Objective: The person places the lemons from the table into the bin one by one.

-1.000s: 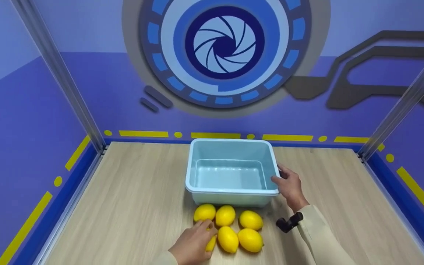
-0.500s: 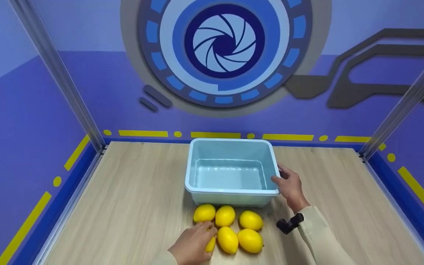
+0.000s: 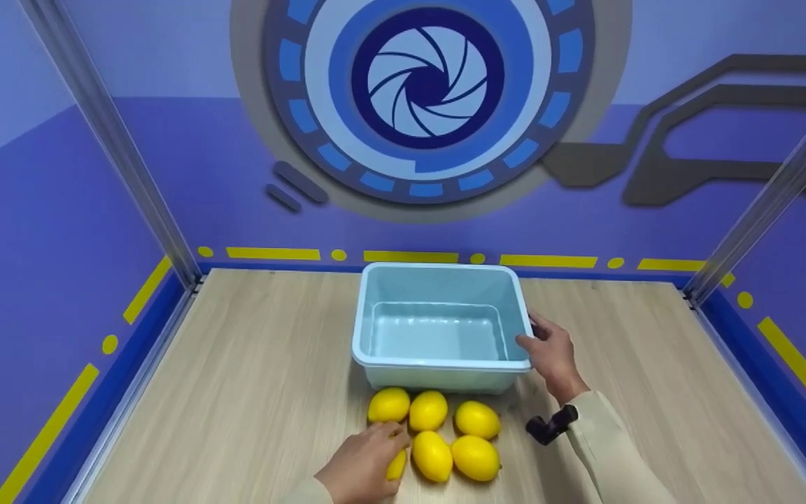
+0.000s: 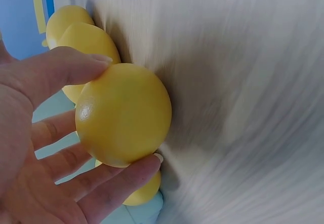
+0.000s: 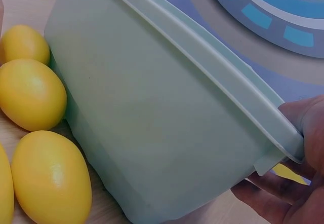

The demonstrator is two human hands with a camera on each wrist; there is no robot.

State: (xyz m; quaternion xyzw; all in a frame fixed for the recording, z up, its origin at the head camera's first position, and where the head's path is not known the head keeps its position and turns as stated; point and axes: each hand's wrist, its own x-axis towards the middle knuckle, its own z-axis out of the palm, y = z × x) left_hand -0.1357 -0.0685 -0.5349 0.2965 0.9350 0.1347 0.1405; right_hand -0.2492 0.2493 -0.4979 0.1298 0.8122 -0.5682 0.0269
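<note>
Six lemons (image 3: 433, 456): gathered on the near side of the tub (image 3: 445, 379), in two uneven rows of three; all are yellow and smooth.
Left hand (image 3: 364, 462): clamped on one lemon in front of the tub's left end.
Held lemon (image 4: 124, 115): pinched between thumb and fingertips, in the row farther from the tub; whether it is touching the tabletop (image 3: 270, 350) cannot be made out.
Row nearest the tub: formed by three lemons just beside its front wall; the left two are set close together, and the right one is separated from them by a gap.
Row farther from the tub: begun at the left by the held lemon and continued to its right by two lemons placed side by side.
Right hand (image 3: 550, 353): clamped on the tub's rim at its near right corner; the thumb is laid over the rim, and the fingers are kept on the outer side.
Tub: pale blue, rectangular, stood upright on the tabletop.
Sleeve (image 3: 609, 441): seen to the right of the tub and nearer than it, beige, with a black device (image 3: 550, 425) by the cuff.
Panel (image 3: 200, 154): placed behind the tub, purple-blue, marked by a round emblem (image 3: 427, 84) and yellow dashes (image 3: 410, 257).
</note>
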